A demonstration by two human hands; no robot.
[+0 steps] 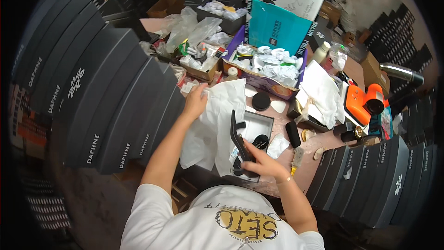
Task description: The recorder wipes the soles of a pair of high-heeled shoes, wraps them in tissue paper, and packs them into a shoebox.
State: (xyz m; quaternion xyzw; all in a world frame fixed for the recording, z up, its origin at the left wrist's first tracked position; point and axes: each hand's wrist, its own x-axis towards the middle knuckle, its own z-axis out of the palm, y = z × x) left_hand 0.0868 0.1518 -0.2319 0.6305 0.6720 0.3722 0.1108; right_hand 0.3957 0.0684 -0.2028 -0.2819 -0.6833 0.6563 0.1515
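Note:
My right hand (264, 161) is closed around a black heeled sandal (237, 139), which it holds tilted, sole edge toward the left, over an open grey shoe box (266, 119). A round black piece (261, 142), perhaps part of another shoe, shows inside the box; the sandal and my hand hide much of the interior. White tissue paper (210, 125) spreads over the box's left side and hangs past its near edge. At the paper's upper left edge, my left hand (196, 103) grips it, the fingertips partly hidden.
Tall stacks of dark shoe boxes (125, 97) flank me, with more boxes (365, 176) at right. Beyond stands a purple carton (263, 82) full of crumpled white paper. A round black tin (261, 101), a yellow-handled brush (296, 159) and an orange tool (363, 104) lie about the pink table.

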